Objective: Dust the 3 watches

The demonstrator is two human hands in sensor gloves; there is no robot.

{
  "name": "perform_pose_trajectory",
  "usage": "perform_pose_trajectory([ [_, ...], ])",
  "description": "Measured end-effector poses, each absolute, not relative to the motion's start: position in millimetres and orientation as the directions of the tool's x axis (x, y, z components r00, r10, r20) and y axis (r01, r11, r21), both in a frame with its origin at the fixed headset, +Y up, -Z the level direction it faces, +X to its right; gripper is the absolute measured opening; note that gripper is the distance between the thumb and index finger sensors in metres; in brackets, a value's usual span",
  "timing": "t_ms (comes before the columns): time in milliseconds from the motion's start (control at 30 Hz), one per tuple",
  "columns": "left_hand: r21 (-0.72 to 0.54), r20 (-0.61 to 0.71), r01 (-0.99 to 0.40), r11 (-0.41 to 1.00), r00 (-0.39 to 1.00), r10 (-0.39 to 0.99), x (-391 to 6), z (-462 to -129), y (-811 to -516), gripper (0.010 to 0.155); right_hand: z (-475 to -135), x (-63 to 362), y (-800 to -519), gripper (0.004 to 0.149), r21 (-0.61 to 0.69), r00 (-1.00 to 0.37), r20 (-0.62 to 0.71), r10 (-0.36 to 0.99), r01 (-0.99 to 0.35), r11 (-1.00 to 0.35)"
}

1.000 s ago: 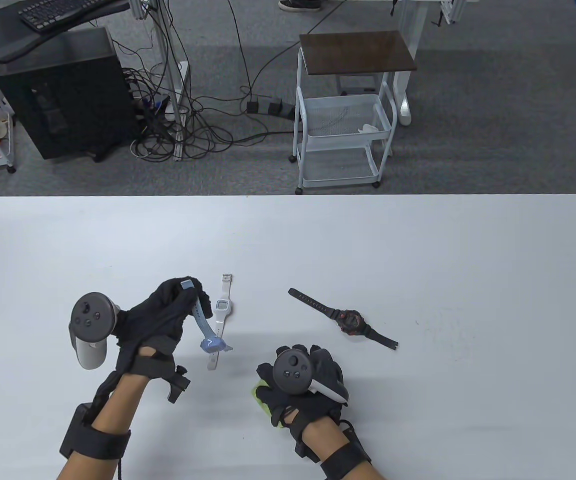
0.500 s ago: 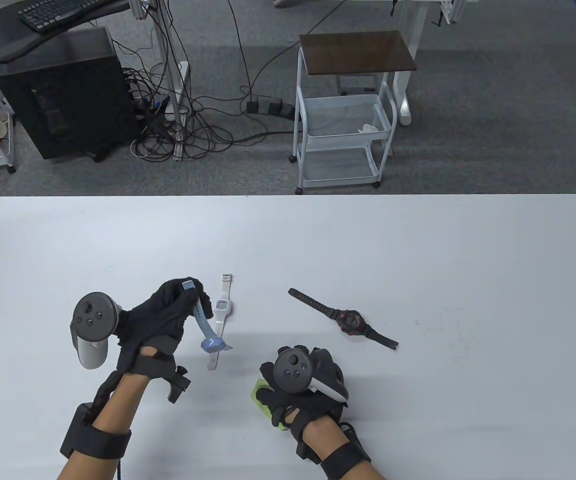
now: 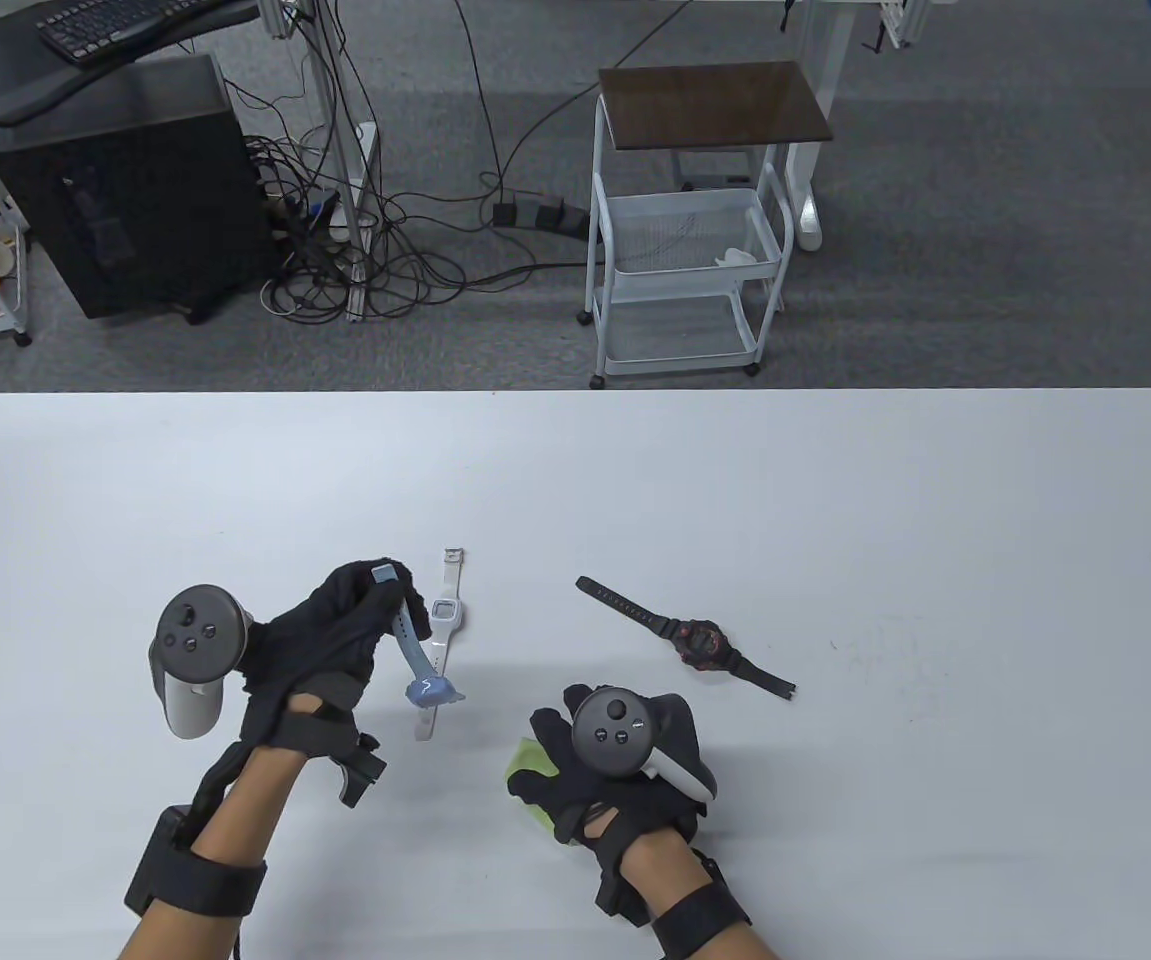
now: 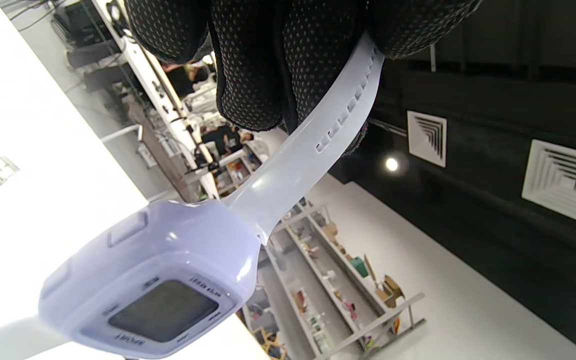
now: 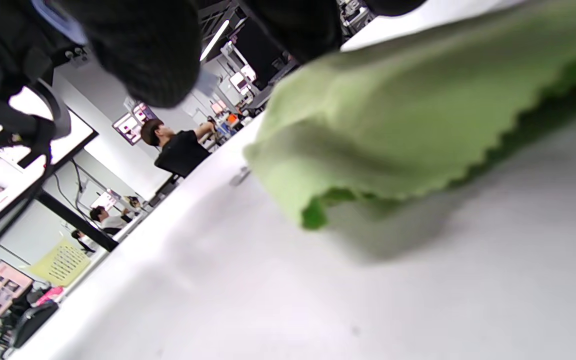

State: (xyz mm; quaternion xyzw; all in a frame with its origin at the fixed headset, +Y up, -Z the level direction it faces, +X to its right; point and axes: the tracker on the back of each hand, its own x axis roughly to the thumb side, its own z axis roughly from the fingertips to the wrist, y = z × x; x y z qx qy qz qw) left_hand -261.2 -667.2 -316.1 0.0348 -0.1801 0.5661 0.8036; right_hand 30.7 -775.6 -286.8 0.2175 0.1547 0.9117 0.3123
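My left hand (image 3: 335, 640) pinches the strap of a pale blue watch (image 3: 422, 672), which hangs above the table; its face (image 4: 158, 310) fills the left wrist view, strap running up between my gloved fingers (image 4: 258, 65). A white watch (image 3: 443, 620) lies flat just behind it. A black and red watch (image 3: 697, 642) lies stretched out to the right. My right hand (image 3: 625, 760) rests on a green cloth (image 3: 532, 775) on the table, fingers curled over it; the cloth (image 5: 393, 125) is lifted slightly at its edge.
The white table (image 3: 835, 520) stretches wide to the right and back. Beyond its far edge stand a white wire cart (image 3: 685, 270) and a black computer tower (image 3: 125, 190) amid floor cables.
My right hand has shifted slightly right and toward me with the cloth. My left hand and the blue watch moved a little right.
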Motion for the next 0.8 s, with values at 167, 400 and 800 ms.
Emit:
perform_pose_trajectory([
  [167,-0.152,0.316,-0.917,0.369,0.308,0.897,-257,-317,-672,0.046,-290,39,-770,0.088,0.406,-0.655,0.287,0.699,-0.578,-0.708],
  [400,-0.161,0.286,-0.909,0.384,0.329,0.9,-248,-322,-681,0.046,-298,66,-754,0.091,0.287,-0.497,0.268,0.826,-0.777,-0.561],
  [800,-0.305,0.128,-0.865,0.397,0.376,0.918,-202,-356,-701,0.046,-305,100,-744,0.089,0.152,-0.272,0.255,0.928,-0.936,-0.316],
])
